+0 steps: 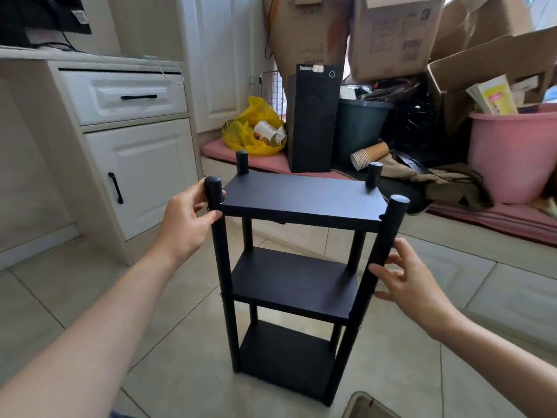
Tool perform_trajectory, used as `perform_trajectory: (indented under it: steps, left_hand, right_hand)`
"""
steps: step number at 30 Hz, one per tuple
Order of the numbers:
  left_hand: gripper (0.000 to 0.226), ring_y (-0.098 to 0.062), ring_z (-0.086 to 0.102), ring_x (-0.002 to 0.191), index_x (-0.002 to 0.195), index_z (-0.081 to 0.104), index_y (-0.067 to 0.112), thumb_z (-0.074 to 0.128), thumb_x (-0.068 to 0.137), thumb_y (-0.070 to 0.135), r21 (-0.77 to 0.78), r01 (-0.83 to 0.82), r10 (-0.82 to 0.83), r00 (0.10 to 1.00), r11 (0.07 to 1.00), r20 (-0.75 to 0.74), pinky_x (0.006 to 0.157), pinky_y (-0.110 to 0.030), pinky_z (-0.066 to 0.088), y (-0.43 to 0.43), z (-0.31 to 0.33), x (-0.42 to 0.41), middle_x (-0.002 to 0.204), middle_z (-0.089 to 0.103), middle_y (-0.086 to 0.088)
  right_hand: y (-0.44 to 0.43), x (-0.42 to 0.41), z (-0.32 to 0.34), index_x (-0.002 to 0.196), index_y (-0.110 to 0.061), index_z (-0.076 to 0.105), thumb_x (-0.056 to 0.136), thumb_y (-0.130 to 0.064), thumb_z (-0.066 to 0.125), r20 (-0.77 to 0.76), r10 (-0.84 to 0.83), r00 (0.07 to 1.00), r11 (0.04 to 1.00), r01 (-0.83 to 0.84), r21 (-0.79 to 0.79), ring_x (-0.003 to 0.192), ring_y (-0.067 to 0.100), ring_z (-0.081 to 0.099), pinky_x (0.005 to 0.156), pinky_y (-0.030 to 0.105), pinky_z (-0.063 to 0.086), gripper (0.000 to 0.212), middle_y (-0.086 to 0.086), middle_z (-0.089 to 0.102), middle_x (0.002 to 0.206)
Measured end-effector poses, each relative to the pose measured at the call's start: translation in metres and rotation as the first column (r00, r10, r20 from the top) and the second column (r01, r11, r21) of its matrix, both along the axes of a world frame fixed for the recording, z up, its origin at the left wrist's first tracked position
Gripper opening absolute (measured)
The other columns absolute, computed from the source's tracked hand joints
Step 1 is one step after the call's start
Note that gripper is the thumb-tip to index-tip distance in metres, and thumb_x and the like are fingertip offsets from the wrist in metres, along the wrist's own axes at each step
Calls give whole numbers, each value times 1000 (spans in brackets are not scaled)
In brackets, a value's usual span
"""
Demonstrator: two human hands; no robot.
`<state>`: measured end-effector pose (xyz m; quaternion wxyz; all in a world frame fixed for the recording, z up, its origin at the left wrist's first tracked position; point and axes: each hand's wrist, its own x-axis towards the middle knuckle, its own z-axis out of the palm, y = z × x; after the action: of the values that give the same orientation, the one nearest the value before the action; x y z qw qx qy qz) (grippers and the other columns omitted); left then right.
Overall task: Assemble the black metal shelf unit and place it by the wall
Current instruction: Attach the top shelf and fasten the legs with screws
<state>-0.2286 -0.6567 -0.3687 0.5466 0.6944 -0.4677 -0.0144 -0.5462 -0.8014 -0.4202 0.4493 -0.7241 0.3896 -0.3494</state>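
Note:
The black metal shelf unit [301, 200] stands upright on the tiled floor, with three flat shelves and four round posts capped at the top. My left hand [187, 221] grips the near left post just under the top shelf, thumb in front and fingers behind. My right hand [407, 276] is beside the near right post between the top and middle shelves; its fingers are spread and only the fingertips touch the post. That right post leans slightly outward at the top.
A white cabinet [135, 164] with a drawer stands at the left. Behind the shelf lie a yellow bag [253, 128], a black computer tower [313, 122], a dark bin [358, 128], paper cups [367, 155], cardboard boxes [394, 37] and a pink tub [512, 152].

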Motion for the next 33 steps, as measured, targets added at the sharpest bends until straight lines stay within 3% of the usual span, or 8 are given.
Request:
perform_trajectory:
  steps: [4,8,13,16,22,26,29,33]
  left_hand:
    - [50,-16,66,105,126,61,20,65,88,-12,-13,-15,15,999,1000,-31,100,-33,51,-5,-2,-4,107,70,9]
    - [52,-17,65,104,136,59,10,70,88,-6,-39,-146,146,989,989,-11,93,-29,51,-9,-8,-13,115,66,3]
    - [47,-23,67,88,111,49,16,81,80,2,-149,-391,386,920,908,-64,78,-35,53,-13,-12,-35,102,60,-5]
    - [47,-23,59,77,100,41,19,83,80,15,-37,-459,454,886,888,-92,68,-38,45,-18,-9,-60,86,57,-3]
    - [26,-21,72,70,79,62,10,80,85,29,13,-68,68,929,998,-363,76,-30,51,-26,-9,-125,66,71,-5]
    - [27,-17,76,90,101,71,8,71,90,33,35,333,-228,715,942,-661,93,-36,58,-41,-15,-154,92,79,-2]
    - [44,-17,73,104,115,69,9,70,85,40,-59,410,-309,578,910,-755,102,-41,53,-52,-20,-164,109,77,-3]
    - [41,-26,73,102,105,72,2,65,86,37,-245,423,-429,425,873,-797,96,-40,52,-60,-19,-177,107,75,-15]
  right_hand:
    - [6,-7,-1,107,-33,51,96,-11,61,-5,8,1000,1000,-8,7,85,15,72,75,41,62,27,0,63,106]
    - [7,-9,-1,109,-33,53,97,-11,60,2,9,1000,1000,-9,17,87,15,71,76,41,62,26,2,63,106]
    - [4,-8,-2,109,-34,54,97,-11,59,5,15,1000,999,-15,37,89,16,71,75,39,62,26,3,62,107]
    - [3,-9,0,104,-36,55,98,-6,57,-18,32,999,999,-32,13,90,18,71,76,39,62,30,2,61,106]
    - [4,-10,2,106,-35,54,97,-2,55,-54,16,998,1000,-16,-2,88,18,70,74,33,61,34,1,61,104]
    - [7,-11,9,106,-26,57,95,-3,60,-53,-2,999,1000,3,23,84,21,69,62,27,59,26,4,64,100]
    - [15,-9,14,102,-23,59,91,-3,65,-81,3,997,1000,-1,24,79,19,70,66,34,61,23,1,67,92]
    - [31,-1,12,99,-22,59,86,-3,70,-78,78,994,997,-78,3,62,0,64,58,16,48,25,-5,67,84]
